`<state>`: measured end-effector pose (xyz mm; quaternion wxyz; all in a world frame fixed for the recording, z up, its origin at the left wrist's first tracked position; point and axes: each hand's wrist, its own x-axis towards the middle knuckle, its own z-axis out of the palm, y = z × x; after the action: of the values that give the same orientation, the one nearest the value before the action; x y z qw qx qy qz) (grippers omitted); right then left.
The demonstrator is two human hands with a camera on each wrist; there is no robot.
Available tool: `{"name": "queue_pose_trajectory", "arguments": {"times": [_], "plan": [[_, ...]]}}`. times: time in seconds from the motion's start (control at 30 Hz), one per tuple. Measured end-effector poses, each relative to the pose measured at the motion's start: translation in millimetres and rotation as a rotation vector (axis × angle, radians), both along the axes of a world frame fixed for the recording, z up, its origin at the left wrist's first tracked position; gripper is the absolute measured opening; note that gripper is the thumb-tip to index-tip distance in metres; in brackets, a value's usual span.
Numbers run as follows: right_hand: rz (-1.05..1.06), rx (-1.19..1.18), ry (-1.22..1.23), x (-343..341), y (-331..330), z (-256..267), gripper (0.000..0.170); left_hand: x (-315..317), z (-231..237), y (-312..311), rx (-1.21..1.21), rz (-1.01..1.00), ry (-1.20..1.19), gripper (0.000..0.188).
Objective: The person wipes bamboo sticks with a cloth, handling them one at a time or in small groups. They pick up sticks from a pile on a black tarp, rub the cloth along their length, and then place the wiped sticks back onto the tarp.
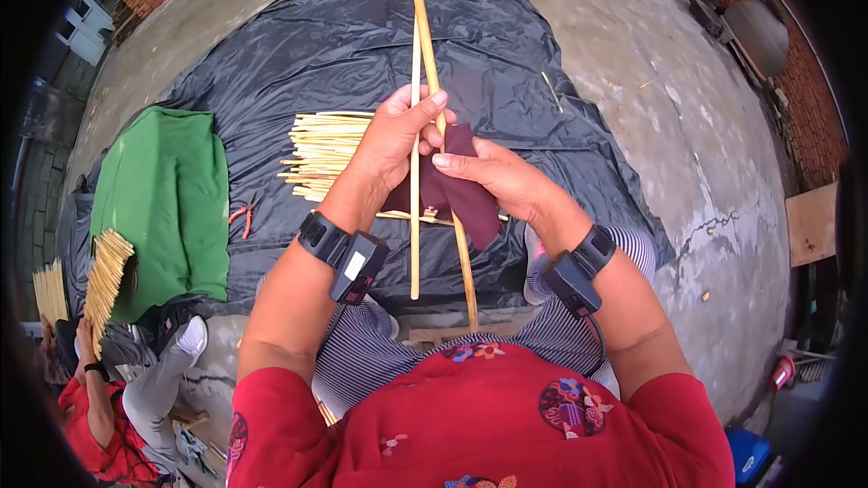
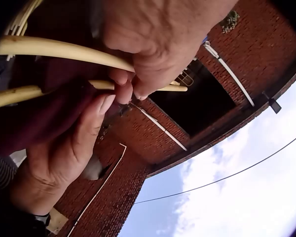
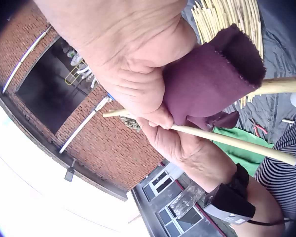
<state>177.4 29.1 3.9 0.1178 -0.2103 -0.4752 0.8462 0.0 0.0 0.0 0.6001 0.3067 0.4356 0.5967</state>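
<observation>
Two pale peeled sticks meet near their far tips in the head view: a straight one point(image 1: 415, 244) on the left and a slightly bent one point(image 1: 466, 271) on the right. The left hand point(image 1: 402, 131) pinches both around their middle. A dark maroon cloth point(image 1: 470, 208) is wrapped about the bent stick, and the right hand point(image 1: 506, 176) grips cloth and stick just below the left hand. In the right wrist view the cloth point(image 3: 207, 81) forms a loose roll with a frayed edge, partly covered by the right hand point(image 3: 133, 64).
A pile of pale sticks point(image 1: 330, 154) lies on a black sheet point(image 1: 362, 54). Red-handled pliers point(image 1: 242, 212) lie beside a green cloth point(image 1: 172, 199). At the lower left another person point(image 1: 99, 416) holds a bundle of sticks point(image 1: 110, 276). Brick walls stand behind.
</observation>
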Motion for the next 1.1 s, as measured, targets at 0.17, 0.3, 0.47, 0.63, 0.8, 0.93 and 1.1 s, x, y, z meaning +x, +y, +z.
{"name": "queue_pose_trajectory", "arguments": {"times": [0.17,0.3,0.47,0.63,0.8,0.93,1.1], "plan": [[-0.027,-0.215,0.079,-5.3,-0.5,20.3,0.041,-21.5,22.2,1.4,0.210,-0.096,-0.207,0.030],[-0.041,-0.054,0.058,-2.0,-9.3,15.5,0.040,-8.8,16.9,-2.3,0.190,-0.073,-0.198,0.028],[-0.117,1.148,-0.767,-17.4,-20.9,14.3,0.048,-4.8,7.4,4.7,0.100,0.292,-0.018,0.013],[-0.142,0.567,-0.284,-11.3,-20.2,-1.7,0.042,-12.9,3.3,2.3,0.021,0.251,-0.088,0.013],[-0.052,-0.162,-0.074,2.6,-17.4,26.5,0.037,-7.0,9.2,-3.8,0.064,0.006,-0.223,0.021],[-0.069,0.019,-0.083,-2.4,-20.6,15.6,0.036,-10.4,10.9,0.4,0.055,0.187,-0.159,0.018],[0.055,0.193,-0.276,-0.9,-34.2,13.4,0.039,-52.7,11.1,1.8,0.051,0.480,-0.136,0.016]]}}
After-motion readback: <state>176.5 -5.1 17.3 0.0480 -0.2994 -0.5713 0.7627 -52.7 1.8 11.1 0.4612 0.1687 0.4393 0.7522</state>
